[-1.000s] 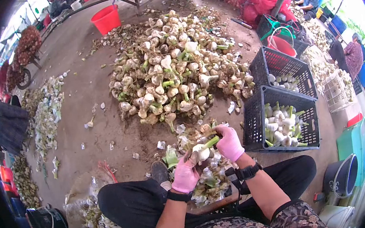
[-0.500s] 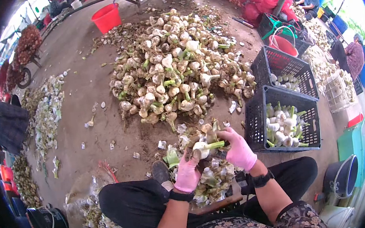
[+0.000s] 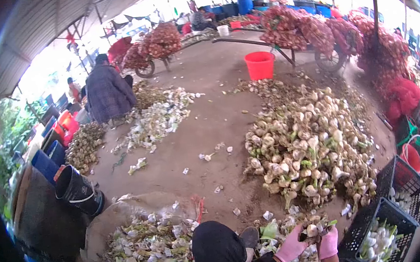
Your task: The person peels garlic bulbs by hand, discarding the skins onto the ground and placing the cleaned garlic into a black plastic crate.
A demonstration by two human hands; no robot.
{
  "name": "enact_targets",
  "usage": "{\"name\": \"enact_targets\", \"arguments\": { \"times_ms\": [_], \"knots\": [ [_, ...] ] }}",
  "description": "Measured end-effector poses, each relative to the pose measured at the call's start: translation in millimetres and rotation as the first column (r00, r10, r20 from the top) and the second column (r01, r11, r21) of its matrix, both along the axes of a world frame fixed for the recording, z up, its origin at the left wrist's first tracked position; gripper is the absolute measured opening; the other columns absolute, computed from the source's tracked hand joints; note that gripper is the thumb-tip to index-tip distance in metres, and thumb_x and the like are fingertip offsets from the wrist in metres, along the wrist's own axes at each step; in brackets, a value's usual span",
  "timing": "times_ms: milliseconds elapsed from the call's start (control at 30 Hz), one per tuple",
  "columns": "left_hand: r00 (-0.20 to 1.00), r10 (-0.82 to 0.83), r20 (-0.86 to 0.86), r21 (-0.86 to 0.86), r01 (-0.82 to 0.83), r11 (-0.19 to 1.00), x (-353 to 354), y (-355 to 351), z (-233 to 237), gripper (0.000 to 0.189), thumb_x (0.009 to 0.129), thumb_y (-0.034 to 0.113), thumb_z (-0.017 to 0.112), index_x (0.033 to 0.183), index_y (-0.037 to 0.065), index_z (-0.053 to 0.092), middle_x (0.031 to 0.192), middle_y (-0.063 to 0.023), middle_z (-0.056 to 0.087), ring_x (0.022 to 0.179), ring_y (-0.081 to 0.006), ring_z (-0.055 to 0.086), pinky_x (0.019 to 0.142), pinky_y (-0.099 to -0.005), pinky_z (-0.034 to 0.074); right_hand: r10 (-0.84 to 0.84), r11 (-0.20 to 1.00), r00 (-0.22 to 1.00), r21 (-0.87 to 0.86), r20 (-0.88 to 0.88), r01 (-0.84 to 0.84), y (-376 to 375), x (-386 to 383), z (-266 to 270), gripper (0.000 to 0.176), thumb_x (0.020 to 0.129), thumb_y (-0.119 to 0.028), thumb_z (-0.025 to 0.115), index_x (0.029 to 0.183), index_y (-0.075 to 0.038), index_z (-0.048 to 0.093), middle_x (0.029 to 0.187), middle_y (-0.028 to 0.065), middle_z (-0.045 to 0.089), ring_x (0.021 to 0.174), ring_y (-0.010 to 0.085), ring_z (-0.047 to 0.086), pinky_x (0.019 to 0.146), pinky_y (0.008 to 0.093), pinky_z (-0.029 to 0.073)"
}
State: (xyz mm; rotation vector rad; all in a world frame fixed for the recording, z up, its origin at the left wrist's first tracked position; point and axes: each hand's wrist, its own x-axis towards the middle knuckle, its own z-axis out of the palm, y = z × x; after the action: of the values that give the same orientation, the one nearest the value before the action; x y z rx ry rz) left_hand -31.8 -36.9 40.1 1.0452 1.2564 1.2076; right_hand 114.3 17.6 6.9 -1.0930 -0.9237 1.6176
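Low in the head view, a garlic bulb (image 3: pixel 312 230) is held between my two pink-gloved hands. My left hand (image 3: pixel 291 246) is closed around the bulb from the left. My right hand (image 3: pixel 328 244) is closed at its right side, where a short green stem shows above the fingers. Dark, soiled fingertips hide part of the bulb. Just beyond my hands lies a large heap of untrimmed garlic (image 3: pixel 305 147). To the right, a black plastic crate (image 3: pixel 349 241) holds cleaned white garlic with green stems (image 3: pixel 377 243).
A second black crate (image 3: pixel 401 175) stands behind the first. Peeled skins (image 3: pixel 151 253) lie on a sheet at left, near a black bucket (image 3: pixel 76 189). A red bucket (image 3: pixel 260 66), carts with red net sacks (image 3: pixel 306 28) and a seated person (image 3: pixel 109 92) are farther off.
My view has swung left and up, so my hands and the heap now appear farther right. The bulb is still between my hands, and its long stem is now less visible.
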Motion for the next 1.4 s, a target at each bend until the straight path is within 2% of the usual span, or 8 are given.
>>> {"name": "enact_targets", "arguments": {
  "times_ms": [233, 500, 733, 1067, 1167, 1233, 1367, 1400],
  "knots": [
    [0.987, 0.010, 0.161, -0.038, -0.004, 0.999, -9.3, 1.1, -1.4, 0.059, 0.072, -0.003, 0.057, 0.128, -0.005, 0.041, 0.122, -0.0151, 0.053, 0.117, -0.0212, 0.048, 0.102, -0.0297, 0.035, -0.010, 1.000, 0.996, -0.028, -0.094, 0.008, 0.9, -1.2, 8.4, 0.017, 0.087, -0.011, 0.061, 0.098, 0.002, 0.059, 0.088, 0.0059, 0.064, 0.075, 0.0170, 0.061, 0.069, 0.0294, 0.051],
    [0.978, -0.067, 0.197, -0.072, 0.082, 0.994, -12.2, 2.4, -15.3, 0.059, 0.081, 0.009, 0.065, 0.132, -0.004, 0.038, 0.119, -0.0100, 0.054, 0.104, -0.0142, 0.052, 0.093, -0.0267, 0.041, 0.068, 0.918, 0.829, 0.289, 0.556, -0.270, -0.5, 13.5, 10.6, 0.011, 0.082, -0.006, 0.063, 0.090, 0.001, 0.062, 0.083, 0.0050, 0.064, 0.073, 0.0148, 0.061, 0.065, 0.0280, 0.050],
    [0.895, -0.067, 0.441, -0.102, 0.124, 0.987, -15.1, 2.3, 0.2, 0.058, 0.088, 0.024, 0.064, 0.132, -0.005, 0.039, 0.126, -0.0068, 0.051, 0.110, -0.0127, 0.050, 0.096, -0.0262, 0.039, 0.112, 0.985, 0.978, 0.106, 0.178, -0.132, 6.8, 10.8, 17.6, 0.012, 0.082, -0.010, 0.065, 0.086, 0.002, 0.063, 0.079, 0.0050, 0.065, 0.068, 0.0150, 0.062, 0.061, 0.0283, 0.051],
    [0.578, -0.008, 0.816, -0.166, 0.247, 0.955, -9.6, 9.2, -39.8, 0.037, 0.096, 0.022, 0.049, 0.125, 0.000, 0.048, 0.113, -0.0054, 0.060, 0.099, -0.0144, 0.058, 0.089, -0.0297, 0.047, 0.022, 0.917, 0.861, 0.332, 0.508, -0.220, -4.4, 1.9, 47.3, 0.011, 0.081, -0.007, 0.063, 0.085, 0.003, 0.065, 0.076, 0.0050, 0.065, 0.069, 0.0150, 0.060, 0.066, 0.0278, 0.049],
    [0.484, -0.023, 0.875, -0.179, 0.368, 0.912, -18.8, 3.1, -8.6, 0.032, 0.097, 0.021, 0.047, 0.122, 0.001, 0.051, 0.109, -0.0055, 0.061, 0.096, -0.0149, 0.060, 0.086, -0.0303, 0.050, -0.355, 0.818, 0.794, 0.575, 0.493, 0.009, -8.3, 6.1, 33.4, 0.012, 0.080, -0.004, 0.059, 0.088, 0.004, 0.064, 0.081, 0.0069, 0.064, 0.073, 0.0160, 0.060, 0.068, 0.0286, 0.049],
    [0.522, -0.055, 0.851, -0.177, 0.383, 0.906, -12.8, 8.6, -34.6, 0.032, 0.097, 0.022, 0.048, 0.121, 0.002, 0.051, 0.111, -0.0033, 0.061, 0.098, -0.0124, 0.059, 0.086, -0.0286, 0.048, 0.066, 0.937, 0.905, 0.286, 0.420, -0.201, -9.5, 0.0, 68.0, 0.017, 0.080, 0.001, 0.051, 0.094, 0.004, 0.061, 0.087, 0.0086, 0.064, 0.078, 0.0160, 0.059, 0.071, 0.0290, 0.049],
    [0.796, -0.102, 0.596, -0.142, 0.230, 0.963, -9.7, -0.7, -5.4, 0.039, 0.097, 0.026, 0.050, 0.127, 0.001, 0.048, 0.116, 0.0002, 0.058, 0.102, -0.0086, 0.055, 0.088, -0.0250, 0.045, 0.138, 0.974, 0.990, 0.174, 0.039, -0.143, 4.3, 2.9, 37.2, 0.027, 0.077, 0.010, 0.047, 0.100, 0.003, 0.058, 0.085, 0.0061, 0.063, 0.074, 0.0152, 0.060, 0.070, 0.0277, 0.049],
    [0.756, -0.069, 0.650, -0.157, 0.223, 0.962, -8.2, -0.2, -17.8, 0.039, 0.097, 0.025, 0.050, 0.127, 0.001, 0.047, 0.117, -0.0003, 0.058, 0.103, -0.0091, 0.055, 0.088, -0.0252, 0.044, 0.063, 0.955, 0.965, 0.265, 0.255, -0.132, 6.1, 5.1, 24.4, 0.034, 0.074, 0.014, 0.044, 0.103, 0.003, 0.057, 0.086, 0.0072, 0.064, 0.076, 0.0158, 0.060, 0.071, 0.0270, 0.049]
  ]
}}
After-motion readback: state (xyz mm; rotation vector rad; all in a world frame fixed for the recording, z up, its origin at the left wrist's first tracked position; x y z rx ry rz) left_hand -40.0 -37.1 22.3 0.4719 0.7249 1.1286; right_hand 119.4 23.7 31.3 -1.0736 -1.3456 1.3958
